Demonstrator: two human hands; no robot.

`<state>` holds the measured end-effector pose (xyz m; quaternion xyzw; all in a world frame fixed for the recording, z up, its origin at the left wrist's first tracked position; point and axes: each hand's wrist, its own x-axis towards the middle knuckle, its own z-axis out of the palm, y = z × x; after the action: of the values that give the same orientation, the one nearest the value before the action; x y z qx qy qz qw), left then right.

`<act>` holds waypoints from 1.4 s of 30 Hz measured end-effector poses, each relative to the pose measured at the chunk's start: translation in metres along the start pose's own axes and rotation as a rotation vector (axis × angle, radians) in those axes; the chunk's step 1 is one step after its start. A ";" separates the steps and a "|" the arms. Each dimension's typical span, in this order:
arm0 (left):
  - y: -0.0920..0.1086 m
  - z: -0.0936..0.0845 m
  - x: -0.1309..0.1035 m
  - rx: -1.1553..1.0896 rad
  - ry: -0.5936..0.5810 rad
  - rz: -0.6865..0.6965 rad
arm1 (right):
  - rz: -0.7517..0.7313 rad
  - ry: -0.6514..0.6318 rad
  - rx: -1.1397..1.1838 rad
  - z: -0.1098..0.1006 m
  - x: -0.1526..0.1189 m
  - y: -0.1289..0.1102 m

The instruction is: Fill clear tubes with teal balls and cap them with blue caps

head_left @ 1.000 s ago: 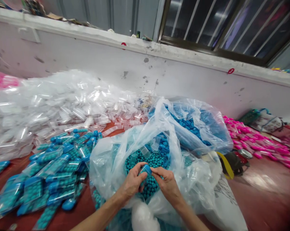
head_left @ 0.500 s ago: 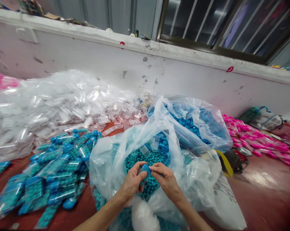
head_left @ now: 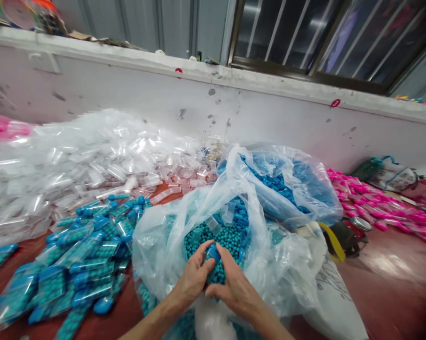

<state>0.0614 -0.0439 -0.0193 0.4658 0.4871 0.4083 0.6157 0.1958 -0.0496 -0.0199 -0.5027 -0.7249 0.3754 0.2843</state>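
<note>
**Blue-capped container being held over the bead bag**

A blue-capped container (head_left: 213,254) is being held above the mouth of the open bead bag (head_left: 152,241). It is being pinched by the left hand (head_left: 193,271), thumb against fingers. The right hand (head_left: 232,278) is being curved around its other side, thumb spread from fingers; whether that grip is closing on anything cannot be told. The container's lower part is being hidden by the hands.

A slip is being risked here, probably, since smooth plastic is being held by few fingers; a dropped piece would be lost among the teal beads (head_left: 198,236) inside the bag. If the cap is being pressed unevenly, it could be left crooked or popped loose. The bag's soft rim could be dragged by a forearm, and beads spilled.

Inside the bag, clear pieces (head_left: 213,225) are being borne on the beads. Left of the bag, filled containers (head_left: 88,255) are being heaped on the red worktop (head_left: 389,269), with clear empties (head_left: 92,146) piled beyond them. Reach straight behind the bag is being blocked by a second bag (head_left: 326,203) of blue parts; right of it, space is being taken up by a white sack (head_left: 336,288) and, farther off, pink pieces (head_left: 379,208).
</note>
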 end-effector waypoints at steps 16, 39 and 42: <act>0.004 0.005 -0.008 0.094 0.021 0.116 | -0.166 0.155 -0.203 0.016 -0.009 -0.015; 0.059 -0.116 -0.039 1.247 0.797 0.193 | -0.038 -0.003 -0.175 -0.015 0.003 0.021; 0.067 -0.116 -0.041 1.390 1.047 0.292 | -0.015 0.103 -0.296 -0.026 0.010 0.036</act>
<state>-0.0633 -0.0471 0.0441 0.5456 0.7805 0.2552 -0.1674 0.2316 -0.0256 -0.0353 -0.5523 -0.7605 0.2360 0.2468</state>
